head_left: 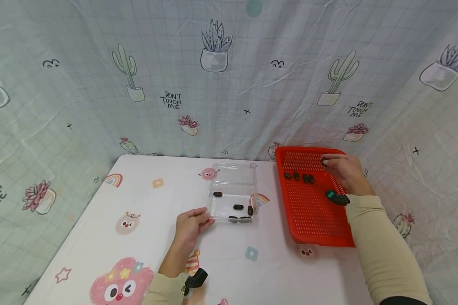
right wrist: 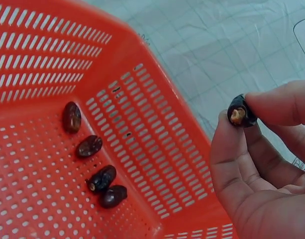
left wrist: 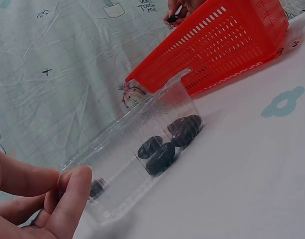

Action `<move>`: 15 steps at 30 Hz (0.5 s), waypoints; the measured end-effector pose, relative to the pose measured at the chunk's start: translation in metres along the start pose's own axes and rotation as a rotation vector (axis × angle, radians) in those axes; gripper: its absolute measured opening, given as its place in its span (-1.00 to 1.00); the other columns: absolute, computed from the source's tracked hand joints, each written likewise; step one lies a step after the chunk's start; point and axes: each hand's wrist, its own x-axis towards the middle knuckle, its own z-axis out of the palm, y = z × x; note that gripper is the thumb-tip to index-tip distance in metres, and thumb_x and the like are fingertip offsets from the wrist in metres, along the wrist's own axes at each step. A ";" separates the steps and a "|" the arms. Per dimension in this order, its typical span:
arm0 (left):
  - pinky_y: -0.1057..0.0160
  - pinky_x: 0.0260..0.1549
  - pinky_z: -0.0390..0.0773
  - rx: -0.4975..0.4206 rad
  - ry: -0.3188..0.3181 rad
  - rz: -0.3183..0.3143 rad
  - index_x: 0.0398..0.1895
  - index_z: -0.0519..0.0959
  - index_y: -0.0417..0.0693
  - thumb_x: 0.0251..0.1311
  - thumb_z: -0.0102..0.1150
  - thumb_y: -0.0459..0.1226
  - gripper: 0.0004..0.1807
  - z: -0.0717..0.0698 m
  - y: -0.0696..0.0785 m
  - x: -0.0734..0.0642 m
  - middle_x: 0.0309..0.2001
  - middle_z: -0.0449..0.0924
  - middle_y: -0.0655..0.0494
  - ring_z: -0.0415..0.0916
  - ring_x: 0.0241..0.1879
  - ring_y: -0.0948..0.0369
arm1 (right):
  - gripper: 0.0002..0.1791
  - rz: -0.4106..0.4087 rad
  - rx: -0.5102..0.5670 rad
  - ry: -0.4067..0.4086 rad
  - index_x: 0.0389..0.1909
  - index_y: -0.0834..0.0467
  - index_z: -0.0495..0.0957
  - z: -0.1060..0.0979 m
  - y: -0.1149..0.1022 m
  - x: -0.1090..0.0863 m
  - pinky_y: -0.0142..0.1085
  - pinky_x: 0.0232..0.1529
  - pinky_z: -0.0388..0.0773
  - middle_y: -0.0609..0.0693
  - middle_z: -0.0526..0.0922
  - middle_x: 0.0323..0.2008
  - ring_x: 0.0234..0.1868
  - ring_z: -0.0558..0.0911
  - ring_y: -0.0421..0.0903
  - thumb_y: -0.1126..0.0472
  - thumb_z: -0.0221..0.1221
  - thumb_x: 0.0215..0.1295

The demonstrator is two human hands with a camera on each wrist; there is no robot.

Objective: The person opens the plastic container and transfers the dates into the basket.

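Observation:
Between thumb and fingertips my right hand (head_left: pixel 342 170) pinches a dark brown date (right wrist: pixel 242 111), held over the far right part of a red basket (head_left: pixel 320 228). Several more dates (right wrist: pixel 101 178) lie in a row on the basket's perforated floor. My left hand (head_left: pixel 191 226) grips the near left corner of a clear plastic box (left wrist: pixel 117 209), its lid (head_left: pixel 234 173) folded back away from me. Inside that box are several dates (head_left: pixel 238 207), most toward its right and near side, with one date (head_left: pixel 217 194) at the far left.
A white cartoon-print cover (head_left: pixel 156 245) lies over the table. Behind it and at both sides hangs a pale grid-patterned curtain (head_left: pixel 229 93). The red basket stands to the right of the clear box, with a strip of tabletop between them.

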 end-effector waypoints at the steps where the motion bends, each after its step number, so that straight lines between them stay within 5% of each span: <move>1: 0.30 -0.20 0.84 -0.002 0.001 0.002 0.20 0.48 -0.60 0.38 0.12 -0.55 -0.63 0.000 0.000 0.000 -0.25 0.60 -0.09 0.70 -0.35 0.22 | -0.73 -0.001 -0.015 0.008 0.01 0.08 0.78 -0.001 0.000 0.000 -0.50 -0.12 0.75 -0.25 0.69 -0.17 -0.15 0.67 -0.30 0.38 0.20 0.47; 15: 0.29 -0.16 0.84 0.003 -0.002 -0.006 0.21 0.49 -0.57 0.39 0.13 -0.53 -0.63 0.000 0.000 -0.001 -0.19 0.58 -0.12 0.69 -0.31 0.21 | -0.60 0.030 -0.057 0.146 0.26 0.14 0.64 -0.006 0.010 0.016 -0.52 -0.14 0.75 -0.19 0.53 -0.04 -0.12 0.64 -0.32 0.37 0.22 0.45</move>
